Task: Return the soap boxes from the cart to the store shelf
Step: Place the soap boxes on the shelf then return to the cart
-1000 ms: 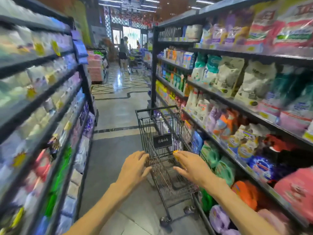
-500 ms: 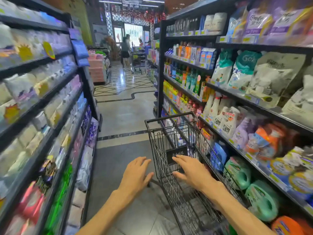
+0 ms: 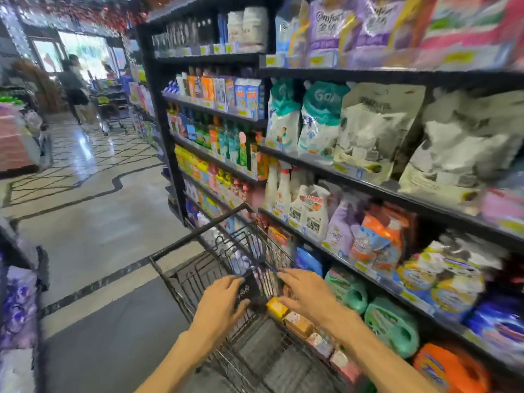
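Lying under the right hand (image 3: 304, 293) (in cart (image 3: 198, 275)): soap boxes (image 3: 297, 324).

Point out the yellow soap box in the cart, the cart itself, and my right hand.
yellow soap box (image 3: 276, 307), head view, on its top face.
cart (image 3: 198, 233), head view, on the front rim bar.
right hand (image 3: 307, 293), head view, on the back of the hand.

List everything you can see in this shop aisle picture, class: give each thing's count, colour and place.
cart: one, black wire, aisle centre, beside right shelves
soap boxes: several in a row, yellow, orange, pink, along the cart's right side
right shelves: one black unit, stocked with pouches, spray bottles and jugs
green jugs: at least two, low shelf beside cart
shopper: one, dark clothes, far end of aisle
left hand: one, on the cart's near end
right hand: one, over the soap boxes; grip unclear
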`<state>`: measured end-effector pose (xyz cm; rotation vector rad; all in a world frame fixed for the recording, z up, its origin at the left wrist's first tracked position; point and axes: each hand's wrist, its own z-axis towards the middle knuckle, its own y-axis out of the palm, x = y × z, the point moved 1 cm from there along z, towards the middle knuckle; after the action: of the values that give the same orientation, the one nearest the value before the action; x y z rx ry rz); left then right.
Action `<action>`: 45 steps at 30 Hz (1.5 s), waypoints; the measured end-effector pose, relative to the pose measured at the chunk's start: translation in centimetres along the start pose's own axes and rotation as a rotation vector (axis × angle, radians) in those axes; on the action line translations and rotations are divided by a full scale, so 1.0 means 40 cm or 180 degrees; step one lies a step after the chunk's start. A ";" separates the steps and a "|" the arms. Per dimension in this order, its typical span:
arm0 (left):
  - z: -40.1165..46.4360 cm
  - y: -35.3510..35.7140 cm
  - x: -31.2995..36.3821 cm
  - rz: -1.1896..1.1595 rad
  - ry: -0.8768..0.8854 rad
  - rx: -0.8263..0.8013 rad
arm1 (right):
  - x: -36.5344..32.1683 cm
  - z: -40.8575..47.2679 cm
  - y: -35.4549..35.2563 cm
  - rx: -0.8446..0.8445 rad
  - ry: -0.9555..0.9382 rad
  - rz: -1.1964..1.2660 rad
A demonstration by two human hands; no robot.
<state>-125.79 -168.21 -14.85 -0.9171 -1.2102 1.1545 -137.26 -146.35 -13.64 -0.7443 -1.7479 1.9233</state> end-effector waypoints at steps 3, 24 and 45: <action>0.152 0.067 0.028 0.0005 0.0500 -0.0237 | 0.107 0.007 0.032 0.0001 0.0488 0.0084; 0.499 0.811 0.098 0.0045 0.1811 -0.2555 | 0.252 -0.164 0.531 -0.0319 0.3596 0.1172; 0.568 1.488 0.177 0.0818 0.2439 -0.2192 | 0.254 -0.201 1.003 -0.0369 0.3704 0.1520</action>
<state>-158.21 -150.36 -67.21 -1.8676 -0.8441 0.4439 -138.28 -138.11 -54.96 -1.9364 -0.9555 1.1107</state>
